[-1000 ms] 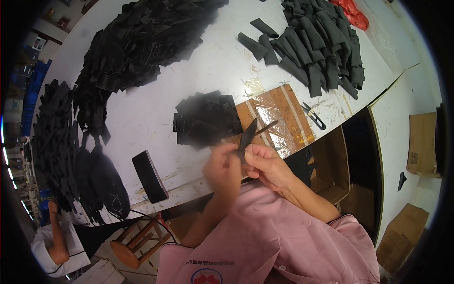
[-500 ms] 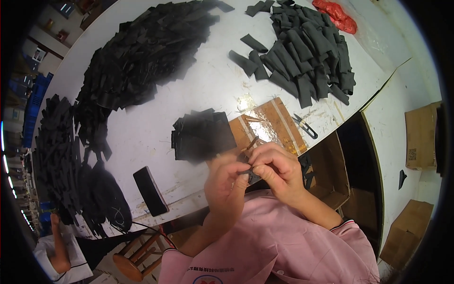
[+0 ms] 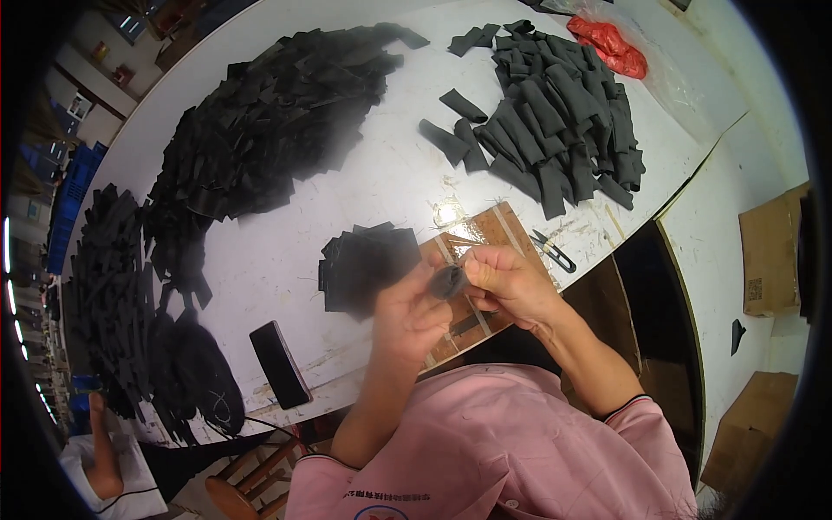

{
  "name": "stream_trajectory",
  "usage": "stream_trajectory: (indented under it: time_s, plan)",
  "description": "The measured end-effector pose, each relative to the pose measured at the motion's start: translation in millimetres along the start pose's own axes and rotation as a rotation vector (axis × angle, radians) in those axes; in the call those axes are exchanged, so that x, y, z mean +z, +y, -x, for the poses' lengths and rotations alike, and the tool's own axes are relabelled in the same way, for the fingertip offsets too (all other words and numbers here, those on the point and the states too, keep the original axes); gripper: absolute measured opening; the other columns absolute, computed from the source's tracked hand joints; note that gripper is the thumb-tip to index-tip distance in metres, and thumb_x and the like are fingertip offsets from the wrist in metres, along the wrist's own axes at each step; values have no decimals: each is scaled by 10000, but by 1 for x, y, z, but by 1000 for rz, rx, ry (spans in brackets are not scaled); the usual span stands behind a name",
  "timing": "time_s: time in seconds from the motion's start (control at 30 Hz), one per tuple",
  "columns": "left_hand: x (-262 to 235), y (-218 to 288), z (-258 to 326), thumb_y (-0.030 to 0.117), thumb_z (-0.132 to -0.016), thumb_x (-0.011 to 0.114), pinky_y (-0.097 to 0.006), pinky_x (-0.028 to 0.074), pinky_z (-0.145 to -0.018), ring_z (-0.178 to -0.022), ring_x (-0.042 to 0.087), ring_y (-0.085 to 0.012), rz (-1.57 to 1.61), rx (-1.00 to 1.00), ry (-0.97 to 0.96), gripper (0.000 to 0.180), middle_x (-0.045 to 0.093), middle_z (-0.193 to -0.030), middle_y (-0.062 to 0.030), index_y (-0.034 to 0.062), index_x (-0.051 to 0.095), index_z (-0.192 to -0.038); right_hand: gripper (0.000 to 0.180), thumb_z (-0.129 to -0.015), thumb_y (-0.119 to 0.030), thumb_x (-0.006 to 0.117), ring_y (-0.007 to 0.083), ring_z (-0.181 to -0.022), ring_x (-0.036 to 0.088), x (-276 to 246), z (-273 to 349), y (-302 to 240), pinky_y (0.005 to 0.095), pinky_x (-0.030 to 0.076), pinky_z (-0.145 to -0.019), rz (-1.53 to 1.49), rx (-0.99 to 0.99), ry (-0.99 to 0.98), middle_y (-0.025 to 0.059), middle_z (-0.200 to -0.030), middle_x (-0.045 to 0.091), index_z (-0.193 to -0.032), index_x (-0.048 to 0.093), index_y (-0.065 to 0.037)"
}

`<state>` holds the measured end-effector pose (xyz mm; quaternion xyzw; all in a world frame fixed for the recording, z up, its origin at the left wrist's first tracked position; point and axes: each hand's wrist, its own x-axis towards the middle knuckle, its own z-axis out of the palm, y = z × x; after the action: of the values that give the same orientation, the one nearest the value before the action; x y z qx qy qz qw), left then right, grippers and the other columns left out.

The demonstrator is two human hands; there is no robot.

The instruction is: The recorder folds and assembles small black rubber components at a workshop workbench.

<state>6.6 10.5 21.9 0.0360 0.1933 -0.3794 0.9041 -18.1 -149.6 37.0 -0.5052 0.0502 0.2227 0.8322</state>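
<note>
Above the near edge of the table, a dark grey fabric piece (image 3: pixel 447 283) is pinched between my two hands, its end rounded like a short tube. My left hand (image 3: pixel 407 314) grips its left side with curled fingers. On the other side, thumb and fingers of my right hand (image 3: pixel 513 282) close on its edge. Beneath them lies a brown board (image 3: pixel 511 230) with pale strips, a dark scrap (image 3: pixel 472 324) on its near part. A stack of black fabric pieces (image 3: pixel 364 269) sits just left of the board. Thread snips (image 3: pixel 555 252) rest to its right.
Flat black pieces (image 3: pixel 269 121) are heaped at far left, narrow strips (image 3: pixel 104 295) nearer. Tube-like dark pieces (image 3: pixel 555 121) pile at far right beside a red plastic bag (image 3: pixel 611 48). A phone (image 3: pixel 279 364) lies front left. Cardboard boxes (image 3: pixel 771 256) stand right; another person's arm (image 3: pixel 102 446) shows lower left.
Both hands have moved up and slightly apart, over the board. The fabric piece has turned and now shows a wider, rounded end. The whole view has shifted a little.
</note>
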Motion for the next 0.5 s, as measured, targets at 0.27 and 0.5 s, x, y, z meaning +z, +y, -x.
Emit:
stream_trajectory:
  time_s: [0.27, 0.5]
  plan:
    - [31, -25, 20, -3, -834, 403, -161, 307, -328, -330, 299, -37, -592, 412, -332, 251, 585, -782, -146, -38, 422, -1082, 211, -854, -241, 515, 28, -504, 342, 6, -17, -23, 165, 266, -442, 113, -123, -121, -42, -592, 424, -728, 523, -72]
    - [-3, -8, 6, 1, -823, 445, -170, 306, -330, -335, 286, -30, -642, 345, 30, 238, 562, -728, -77, 2, 433, -1060, 229, -849, -280, 527, 37, -516, 353, -11, -17, 9, 170, 293, -468, 176, -46, -22, -66, -604, 395, -724, 497, -91]
